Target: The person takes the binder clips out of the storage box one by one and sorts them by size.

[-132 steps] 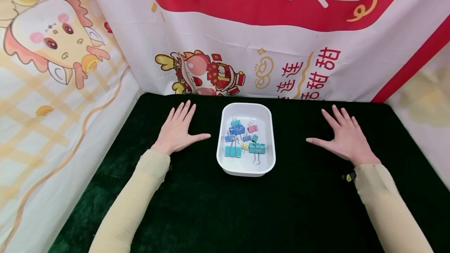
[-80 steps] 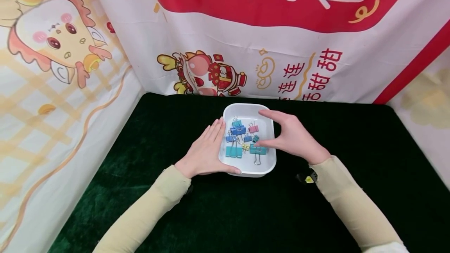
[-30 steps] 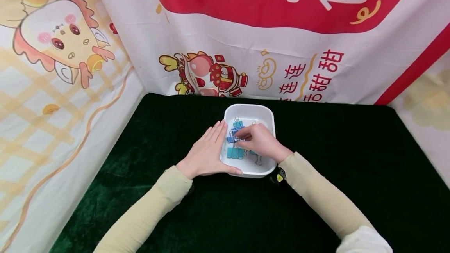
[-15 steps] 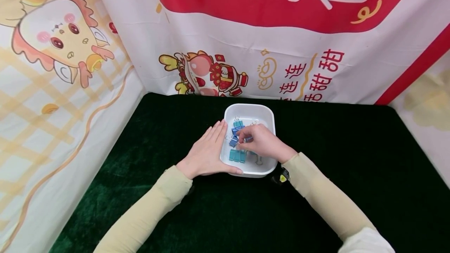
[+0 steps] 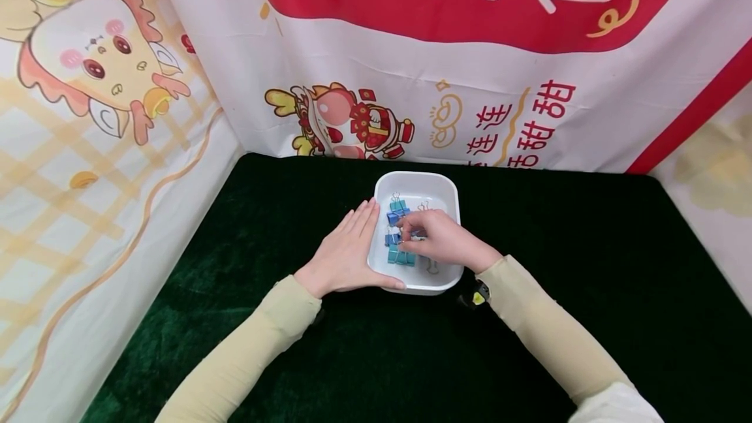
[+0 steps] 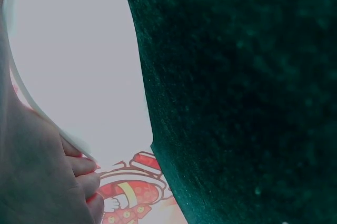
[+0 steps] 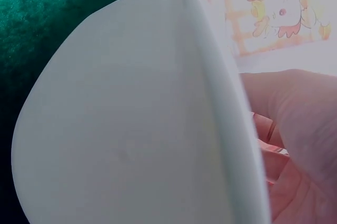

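Observation:
A white plastic tray holds several binder clips. Along its left side lies my left hand, fingers straight against the rim and thumb stretched along the near edge. My right hand reaches in over the right rim, thumb and index finger pinching at the wire handle of a large teal binder clip. Beside the fingertips is a small blue clip; farther back sit a larger blue clip and a teal one. The right hand hides other clips. Both wrist views mostly show the tray's outer wall.
Dark green velvety cloth covers the table under the tray. A printed white and red curtain hangs at the back edge, and a cartoon-patterned one hangs on the left.
Both hands came from the table's sides to the tray, the left to its rim, the right inside. Lately the large teal clip shifted right with the right fingertips, and the small blue clip turned.

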Available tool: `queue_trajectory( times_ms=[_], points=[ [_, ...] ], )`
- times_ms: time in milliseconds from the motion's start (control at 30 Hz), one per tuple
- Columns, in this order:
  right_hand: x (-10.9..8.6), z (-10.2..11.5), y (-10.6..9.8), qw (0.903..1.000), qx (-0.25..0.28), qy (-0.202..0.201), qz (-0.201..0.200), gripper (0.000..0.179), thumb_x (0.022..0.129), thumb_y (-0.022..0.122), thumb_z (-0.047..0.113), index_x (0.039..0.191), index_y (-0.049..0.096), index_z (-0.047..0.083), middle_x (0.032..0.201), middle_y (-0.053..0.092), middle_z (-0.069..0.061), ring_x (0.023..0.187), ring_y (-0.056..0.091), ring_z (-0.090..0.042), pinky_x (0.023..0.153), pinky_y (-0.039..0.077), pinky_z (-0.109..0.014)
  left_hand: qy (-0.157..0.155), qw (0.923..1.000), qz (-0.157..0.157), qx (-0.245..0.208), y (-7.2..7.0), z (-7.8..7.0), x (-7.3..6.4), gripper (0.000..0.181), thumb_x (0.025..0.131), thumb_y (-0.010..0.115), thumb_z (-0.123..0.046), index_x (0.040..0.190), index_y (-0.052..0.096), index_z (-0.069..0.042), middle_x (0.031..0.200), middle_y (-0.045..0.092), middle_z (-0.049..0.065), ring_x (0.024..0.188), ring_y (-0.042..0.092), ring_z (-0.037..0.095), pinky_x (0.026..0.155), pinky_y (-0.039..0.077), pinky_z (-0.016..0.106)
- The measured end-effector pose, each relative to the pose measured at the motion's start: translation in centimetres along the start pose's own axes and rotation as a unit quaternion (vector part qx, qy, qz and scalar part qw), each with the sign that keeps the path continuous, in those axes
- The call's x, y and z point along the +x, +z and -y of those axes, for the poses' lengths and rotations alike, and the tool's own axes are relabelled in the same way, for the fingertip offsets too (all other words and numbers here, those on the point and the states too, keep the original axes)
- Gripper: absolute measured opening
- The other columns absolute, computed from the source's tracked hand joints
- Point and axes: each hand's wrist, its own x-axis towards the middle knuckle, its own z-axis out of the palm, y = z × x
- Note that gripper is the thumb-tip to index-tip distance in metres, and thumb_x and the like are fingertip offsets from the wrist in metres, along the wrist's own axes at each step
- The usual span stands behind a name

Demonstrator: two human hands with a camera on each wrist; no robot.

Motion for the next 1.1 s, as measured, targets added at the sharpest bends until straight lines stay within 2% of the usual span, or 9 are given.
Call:
queue_trajectory(
  times_ms=[133,233,400,567,700,833,1000,1100],
  points=[
    [0.0,-0.2,-0.1,1.0,-0.001,-0.001,-0.006,0.019,0.09,0.081,0.018,0.078,0.066,0.02,0.126,0.069,-0.01,0.121,0.06,-0.019,0.105,0.047,-0.046,-0.003,1.0,0.001,-0.004,0.0,0.0,0.1,0.139,0.068,0.057,-0.094,0.164,0.007,-0.006,0.17,0.003,0.007,0.154,-0.002,0.019,0.123,0.003,0.037],
    [-0.1,-0.2,-0.2,0.9997,0.009,0.019,-0.008,0.017,0.087,0.085,0.02,0.087,0.069,0.015,0.119,0.071,-0.008,0.114,0.064,-0.022,0.102,0.049,-0.047,-0.006,1.0,0.004,-0.005,0.0,0.0,0.1,0.139,0.068,0.058,-0.093,0.164,0.006,-0.007,0.17,0.002,0.006,0.154,-0.002,0.019,0.123,0.003,0.037],
    [-0.2,0.0,-0.3,0.998,0.021,0.057,-0.013,0.037,0.081,0.089,0.023,0.108,0.07,0.008,0.113,0.07,-0.007,0.108,0.066,-0.027,0.099,0.051,-0.047,-0.01,0.9999,0.01,-0.01,0.0,0.0,0.0,0.139,0.068,0.058,-0.093,0.164,0.005,-0.007,0.17,0.001,0.006,0.154,-0.003,0.019,0.123,0.002,0.037],
    [-0.4,0.1,-0.7,0.9972,0.026,0.067,-0.021,0.047,0.078,0.091,0.023,0.115,0.07,0.005,0.116,0.069,-0.01,0.11,0.065,-0.03,0.099,0.051,-0.049,-0.007,0.9999,0.007,-0.013,0.0,-0.1,0.0,0.139,0.069,0.06,-0.092,0.164,0.006,-0.006,0.17,0.002,0.007,0.154,-0.003,0.018,0.123,0.002,0.037],
    [-0.8,0.4,-1.8,0.9961,0.034,0.064,-0.051,0.05,0.077,0.092,0.023,0.117,0.069,0.005,0.116,0.07,-0.009,0.109,0.066,-0.029,0.099,0.051,-0.047,-0.009,0.9998,0.009,-0.014,0.0,-0.1,0.0,0.138,0.069,0.06,-0.091,0.164,0.005,-0.007,0.17,0.001,0.006,0.154,-0.003,0.017,0.122,0.002,0.037],
    [-1.6,0.7,-3.8,0.9926,0.045,0.066,-0.091,0.052,0.078,0.092,0.023,0.122,0.069,0.008,0.12,0.069,-0.009,0.111,0.065,-0.026,0.1,0.051,-0.046,-0.013,0.9998,0.011,-0.011,0.1,0.0,0.0,0.139,0.067,0.057,-0.094,0.164,0.005,-0.009,0.17,0.0,0.004,0.154,-0.003,0.016,0.122,0.002,0.036],
    [-2.8,0.5,-6.5,0.9848,0.06,0.07,-0.147,0.06,0.078,0.092,0.019,0.13,0.067,0.005,0.128,0.066,-0.009,0.115,0.063,-0.026,0.102,0.05,-0.046,-0.015,0.9998,0.006,-0.01,0.1,0.0,0.1,0.142,0.066,0.055,-0.096,0.164,0.006,-0.008,0.17,0.001,0.005,0.154,-0.001,0.017,0.122,0.002,0.036],
    [-3.6,0.0,-8.0,0.9788,0.063,0.087,-0.174,0.06,0.079,0.092,0.02,0.131,0.066,0.006,0.129,0.066,-0.01,0.117,0.062,-0.029,0.103,0.048,-0.049,-0.016,0.9998,0.005,-0.01,0.1,-0.1,0.1,0.142,0.065,0.057,-0.095,0.164,0.006,-0.007,0.17,0.001,0.005,0.154,-0.001,0.018,0.123,0.002,0.036]
  ],
)
